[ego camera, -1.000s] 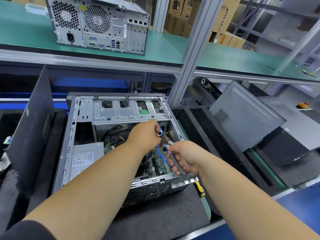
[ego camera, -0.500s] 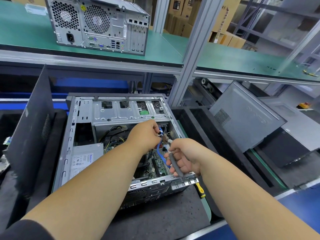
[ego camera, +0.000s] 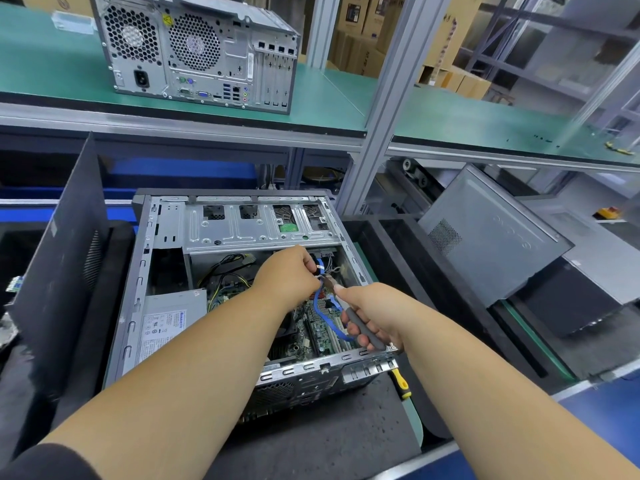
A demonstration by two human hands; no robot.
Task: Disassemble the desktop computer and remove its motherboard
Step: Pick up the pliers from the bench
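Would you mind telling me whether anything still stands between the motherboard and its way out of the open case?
Yes. The blue cables loop across the motherboard, and the left hand pinches one near the drive cage. The right hand holds grey-handled cutters above the board. Black and yellow wires also cross its far-left part.

Open case bare matt grey sheet metal; work mat black, rough foam-like; shelf top smooth green; pliers handle grey rubbery.
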